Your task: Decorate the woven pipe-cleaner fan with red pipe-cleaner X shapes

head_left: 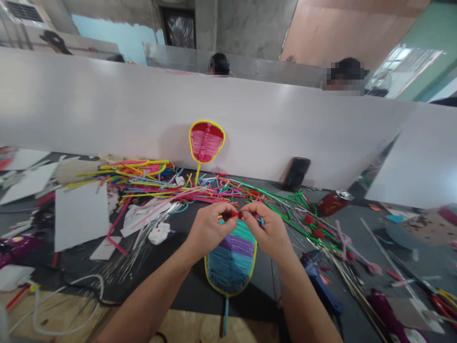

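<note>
Left hand (216,225) and right hand (263,226), close together, fingertips pinching one small red piece (239,216) above a blue, purple and green striped, yellow-rimmed fan (232,267) on the dark counter (194,295). Stripes, rim: apparently done. Red piece: seemingly unfinished.

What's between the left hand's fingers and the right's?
A small red piece, seen in the head view; its exact shape is too small to tell.
</note>
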Demonstrator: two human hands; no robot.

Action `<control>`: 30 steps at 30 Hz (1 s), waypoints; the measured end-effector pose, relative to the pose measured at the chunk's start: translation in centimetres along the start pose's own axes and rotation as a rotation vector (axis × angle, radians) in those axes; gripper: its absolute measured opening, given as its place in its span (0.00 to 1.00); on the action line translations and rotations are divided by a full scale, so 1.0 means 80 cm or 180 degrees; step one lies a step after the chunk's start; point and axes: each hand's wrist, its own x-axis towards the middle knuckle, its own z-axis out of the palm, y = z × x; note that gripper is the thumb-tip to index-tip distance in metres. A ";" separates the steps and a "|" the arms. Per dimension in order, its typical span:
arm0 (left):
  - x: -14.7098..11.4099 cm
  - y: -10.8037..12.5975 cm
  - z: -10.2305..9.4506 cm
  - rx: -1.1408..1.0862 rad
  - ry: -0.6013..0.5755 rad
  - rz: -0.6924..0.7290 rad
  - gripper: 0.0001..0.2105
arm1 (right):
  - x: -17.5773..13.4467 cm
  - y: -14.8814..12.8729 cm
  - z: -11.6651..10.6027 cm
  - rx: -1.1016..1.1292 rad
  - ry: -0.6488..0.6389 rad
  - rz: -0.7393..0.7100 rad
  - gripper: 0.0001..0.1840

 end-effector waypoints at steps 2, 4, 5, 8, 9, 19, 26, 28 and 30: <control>0.003 -0.001 -0.002 -0.0394 -0.0197 -0.0217 0.04 | 0.000 0.002 0.000 -0.0127 0.0002 -0.0273 0.06; 0.006 -0.002 -0.003 -0.0863 -0.0410 -0.0435 0.03 | 0.000 0.003 0.001 -0.0174 0.0008 -0.0488 0.06; 0.007 -0.002 -0.004 -0.1109 -0.0498 -0.0548 0.03 | 0.000 0.003 0.001 -0.0184 0.0008 -0.0569 0.06; 0.009 -0.002 -0.006 -0.1741 -0.0619 -0.0795 0.05 | -0.001 0.004 0.001 -0.0143 0.0044 -0.0653 0.06; 0.009 -0.002 -0.006 -0.1881 -0.0598 -0.0824 0.05 | -0.001 0.005 0.001 -0.0075 0.0055 -0.0572 0.06; 0.009 -0.004 -0.006 -0.2278 -0.0381 -0.0889 0.08 | -0.002 0.005 0.006 0.0424 -0.0171 0.0244 0.08; 0.011 -0.007 -0.014 -0.2281 -0.0719 -0.0910 0.06 | -0.002 0.006 0.003 0.0653 -0.0215 0.0464 0.10; 0.011 -0.007 -0.015 -0.2281 -0.0783 -0.0909 0.05 | -0.002 0.004 0.002 0.0655 -0.0217 0.0453 0.09; 0.011 -0.008 -0.014 -0.2273 -0.0809 -0.0919 0.05 | -0.001 0.000 0.002 0.0609 -0.0204 0.0449 0.08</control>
